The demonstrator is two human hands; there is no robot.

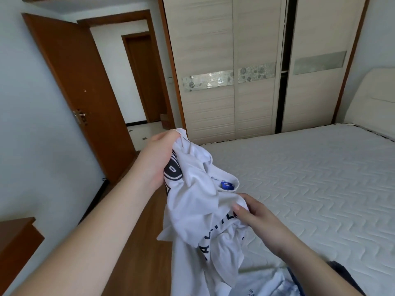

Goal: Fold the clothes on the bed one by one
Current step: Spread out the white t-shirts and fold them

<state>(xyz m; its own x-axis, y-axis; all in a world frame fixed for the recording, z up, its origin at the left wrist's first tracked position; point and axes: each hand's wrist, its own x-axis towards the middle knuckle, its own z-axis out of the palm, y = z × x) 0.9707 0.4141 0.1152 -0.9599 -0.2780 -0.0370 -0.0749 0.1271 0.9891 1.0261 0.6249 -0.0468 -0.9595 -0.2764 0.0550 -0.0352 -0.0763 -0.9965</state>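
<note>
Two-handed grip on crumpled white T-shirt [198, 201]

Both hands, left hand [159, 159] and right hand [259, 218], grip a crumpled white T-shirt [196, 201] above the bed [310, 178].

This is a bedroom in a home. A bed [310, 189] with a bare quilted mattress fills the right side, and a padded cream headboard [372, 99] stands at its far end against the wall. A tall wardrobe [213, 67] with pale sliding doors and a flowered silver band runs along the far wall, one door pushed a little aside. On the left, a brown wooden door [70, 88] stands open onto a tiled hallway with another brown door beyond. The floor [136, 242] beside the bed is brown wood, and the walls are plain and pale.
</note>
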